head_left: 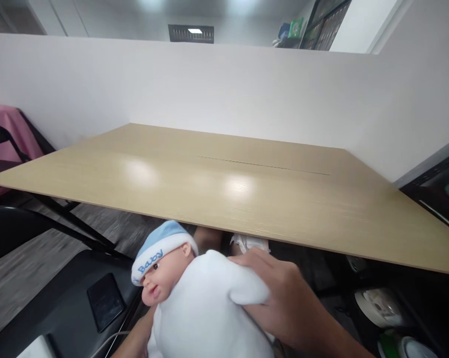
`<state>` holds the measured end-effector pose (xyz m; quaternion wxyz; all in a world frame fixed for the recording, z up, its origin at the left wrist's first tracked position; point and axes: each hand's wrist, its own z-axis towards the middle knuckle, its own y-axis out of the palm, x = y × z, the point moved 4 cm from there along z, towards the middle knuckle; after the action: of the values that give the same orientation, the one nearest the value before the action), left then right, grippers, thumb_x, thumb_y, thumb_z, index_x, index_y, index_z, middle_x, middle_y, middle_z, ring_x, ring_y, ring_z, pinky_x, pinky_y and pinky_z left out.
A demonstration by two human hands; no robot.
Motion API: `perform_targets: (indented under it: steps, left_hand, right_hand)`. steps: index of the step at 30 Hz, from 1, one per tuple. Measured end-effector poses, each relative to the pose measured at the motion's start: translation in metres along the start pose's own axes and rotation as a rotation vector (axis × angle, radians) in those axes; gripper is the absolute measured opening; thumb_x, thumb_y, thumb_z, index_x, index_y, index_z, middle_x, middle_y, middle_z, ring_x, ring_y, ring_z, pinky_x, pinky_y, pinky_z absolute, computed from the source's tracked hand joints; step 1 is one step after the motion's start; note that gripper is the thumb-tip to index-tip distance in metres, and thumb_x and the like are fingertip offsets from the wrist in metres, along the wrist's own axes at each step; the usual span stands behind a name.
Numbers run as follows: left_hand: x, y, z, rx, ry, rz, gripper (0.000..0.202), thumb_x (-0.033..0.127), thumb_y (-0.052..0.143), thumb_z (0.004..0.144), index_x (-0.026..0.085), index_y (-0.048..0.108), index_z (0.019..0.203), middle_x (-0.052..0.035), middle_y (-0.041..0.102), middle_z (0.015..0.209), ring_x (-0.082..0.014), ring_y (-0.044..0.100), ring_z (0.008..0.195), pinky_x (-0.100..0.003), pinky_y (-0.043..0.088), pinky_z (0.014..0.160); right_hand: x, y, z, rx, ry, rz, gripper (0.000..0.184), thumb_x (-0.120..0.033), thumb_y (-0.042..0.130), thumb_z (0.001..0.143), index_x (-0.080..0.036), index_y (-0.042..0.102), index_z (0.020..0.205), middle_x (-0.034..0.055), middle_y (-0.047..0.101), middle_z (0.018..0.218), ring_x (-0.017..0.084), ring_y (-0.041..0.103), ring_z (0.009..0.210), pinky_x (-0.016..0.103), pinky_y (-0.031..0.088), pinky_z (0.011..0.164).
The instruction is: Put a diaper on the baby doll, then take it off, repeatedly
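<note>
A baby doll in a blue and white cap marked "Baby" lies on its side below the table's near edge, its face toward the left. White cloth covers its body. My right hand is closed on a fold of this cloth at the doll's right side, thumb and fingers pinching it. Of my left arm only the forearm shows, running beneath the doll. The left hand itself is hidden behind the doll and cloth.
A wooden table spans the view before a white partition. At left, a black chair holds a phone and a cable. A white crumpled item shows under the table edge. Round containers stand low at right, below a dark screen.
</note>
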<state>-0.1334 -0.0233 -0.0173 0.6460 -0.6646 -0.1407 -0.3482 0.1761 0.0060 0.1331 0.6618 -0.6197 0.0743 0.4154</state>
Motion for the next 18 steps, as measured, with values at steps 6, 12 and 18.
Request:
perform_targets:
  steps: [6, 12, 18]
  left_hand:
    - [0.046, -0.046, 0.067, -0.069, 0.095, -0.173, 0.05, 0.049, 0.076, 0.092, 0.025, 0.073, 0.135, -0.0094, 0.083, 0.129, -0.0389, 0.079, 0.12, -0.047, 0.067, 0.099]
    - [0.087, -0.077, 0.182, -0.084, 0.231, -0.036, 0.036, 0.037, 0.075, 0.087, 0.02, 0.073, 0.118, -0.0053, 0.084, 0.11, -0.0285, 0.079, 0.098, -0.032, 0.053, 0.08]
    - [0.074, -0.06, 0.216, -0.075, 0.219, 0.18, 0.051, 0.047, 0.076, 0.091, 0.023, 0.071, 0.135, -0.0064, 0.086, 0.111, -0.0322, 0.08, 0.097, -0.035, 0.048, 0.078]
  right_hand:
    - [0.018, -0.061, -0.018, 0.179, 0.183, -0.067, 0.021, -0.037, 0.066, 0.094, -0.034, 0.079, 0.11, 0.0003, 0.084, 0.094, 0.025, 0.078, 0.078, 0.034, 0.06, 0.068]
    - [0.102, -0.091, 0.0, 0.321, 0.44, -0.317, 0.038, -0.066, 0.067, 0.089, -0.031, 0.076, 0.102, 0.0054, 0.084, 0.088, 0.033, 0.078, 0.076, 0.036, 0.05, 0.059]
    - [0.15, -0.08, -0.015, 0.3, 0.513, -0.285, 0.043, -0.071, 0.066, 0.091, -0.035, 0.077, 0.112, 0.005, 0.086, 0.097, 0.033, 0.081, 0.08, 0.038, 0.055, 0.061]
